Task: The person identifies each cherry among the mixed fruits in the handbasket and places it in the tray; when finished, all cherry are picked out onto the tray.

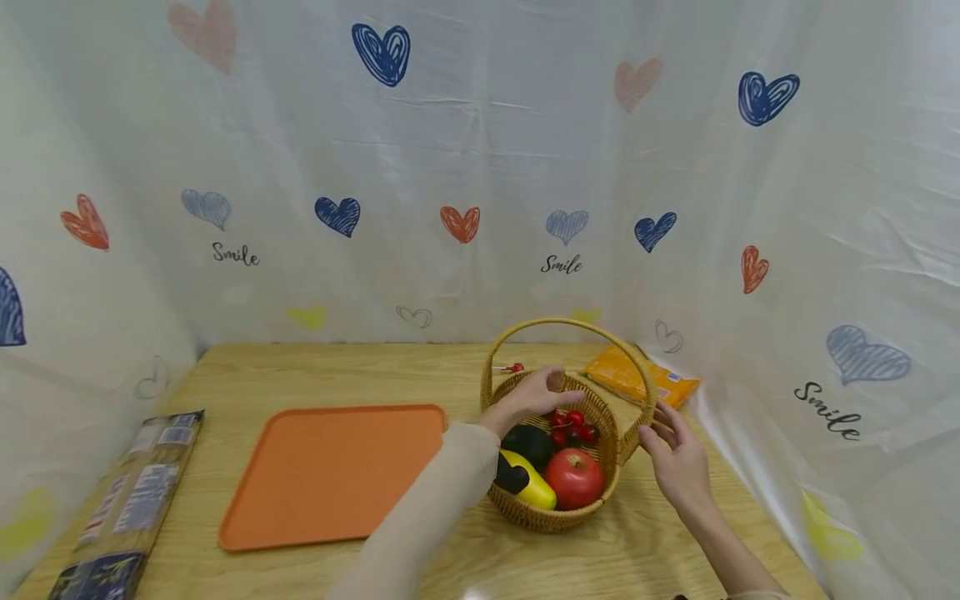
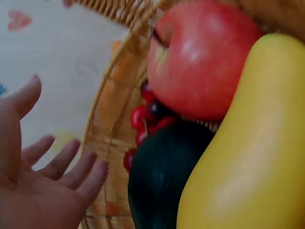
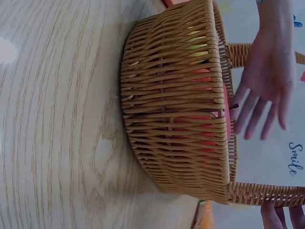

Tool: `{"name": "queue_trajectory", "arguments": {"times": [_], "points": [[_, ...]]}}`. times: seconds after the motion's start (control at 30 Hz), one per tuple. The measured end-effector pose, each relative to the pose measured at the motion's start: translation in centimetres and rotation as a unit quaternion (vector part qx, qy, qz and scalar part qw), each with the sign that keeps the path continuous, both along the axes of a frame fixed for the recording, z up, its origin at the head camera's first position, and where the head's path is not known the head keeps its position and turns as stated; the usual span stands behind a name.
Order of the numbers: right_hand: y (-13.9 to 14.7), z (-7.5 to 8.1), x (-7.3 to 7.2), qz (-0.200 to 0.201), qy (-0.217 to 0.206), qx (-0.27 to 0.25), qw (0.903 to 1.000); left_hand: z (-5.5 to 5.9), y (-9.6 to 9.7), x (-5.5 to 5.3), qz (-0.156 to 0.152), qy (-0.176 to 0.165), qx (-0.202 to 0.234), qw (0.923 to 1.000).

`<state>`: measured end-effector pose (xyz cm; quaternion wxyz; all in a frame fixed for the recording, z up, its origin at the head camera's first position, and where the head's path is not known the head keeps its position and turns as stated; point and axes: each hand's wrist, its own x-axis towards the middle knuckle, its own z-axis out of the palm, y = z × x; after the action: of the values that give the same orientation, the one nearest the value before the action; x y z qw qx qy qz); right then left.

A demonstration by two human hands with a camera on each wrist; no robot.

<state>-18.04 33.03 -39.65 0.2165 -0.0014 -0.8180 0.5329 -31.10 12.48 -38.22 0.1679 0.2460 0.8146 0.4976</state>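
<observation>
A round wicker basket (image 1: 551, 522) with a tall handle stands on the table. Inside are a red apple (image 1: 574, 477), several cherries (image 1: 573, 429), a dark green rounded item (image 2: 164, 176) and a long yellow fruit (image 2: 250, 143). Over the basket's far left side hovers my left hand (image 1: 531, 393), fingers spread, nothing in its grasp; the left wrist view shows its palm beside the cherries. My right hand (image 1: 681, 462) holds the base of the handle on the right, thumb in front. Its fingertips are partly hidden by the handle.
Left of the basket lies an orange tray (image 1: 337, 475). A long printed package (image 1: 131, 508) is at the table's left edge. Behind the basket are an orange packet (image 1: 641, 375) and a small red item (image 1: 514, 367). A heart-printed curtain (image 1: 480, 167) surrounds the table.
</observation>
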Motion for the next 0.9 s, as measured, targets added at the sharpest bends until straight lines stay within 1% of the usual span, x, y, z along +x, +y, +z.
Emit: {"name": "queue_trajectory", "arguments": {"times": [0.1,0.2,0.33,0.43,0.53,0.57,0.67,0.73,0.8,0.9], "points": [[0.0,0.0,-0.1,0.0,-0.007,-0.003,1.0,-0.8,0.0,-0.6,0.028,-0.021,-0.004,0.9994],[-0.1,0.1,-0.1,0.004,-0.013,-0.005,0.9999,-1.6,0.1,-0.9,0.046,-0.033,-0.016,0.9983],[-0.1,0.1,0.1,0.007,-0.019,-0.009,0.9997,-2.5,0.8,-0.8,0.05,-0.03,-0.035,0.9977],[-0.1,0.0,0.3,0.005,-0.02,-0.016,0.9996,-3.0,1.5,-0.5,0.05,-0.021,-0.06,0.9967],[-0.1,-0.1,0.3,0.005,-0.017,-0.02,0.9996,-3.5,2.2,-0.3,0.052,-0.013,-0.099,0.9937],[-0.1,-0.1,0.3,0.005,-0.016,-0.022,0.9996,-3.6,2.4,-0.2,0.052,-0.009,-0.114,0.9921],[-0.1,-0.1,0.2,0.003,-0.013,-0.026,0.9996,-3.9,2.8,-0.1,0.055,0.019,-0.164,0.9848],[-0.1,-0.1,0.2,0.002,-0.014,-0.026,0.9995,-4.0,3.0,-0.1,0.057,0.039,-0.188,0.9798],[-0.1,0.0,0.1,0.003,-0.016,-0.025,0.9995,-4.0,3.1,0.0,0.062,0.052,-0.202,0.976],[0.1,0.1,0.1,0.003,-0.016,-0.022,0.9996,-3.9,3.2,-0.1,0.064,0.056,-0.207,0.9746]]}}
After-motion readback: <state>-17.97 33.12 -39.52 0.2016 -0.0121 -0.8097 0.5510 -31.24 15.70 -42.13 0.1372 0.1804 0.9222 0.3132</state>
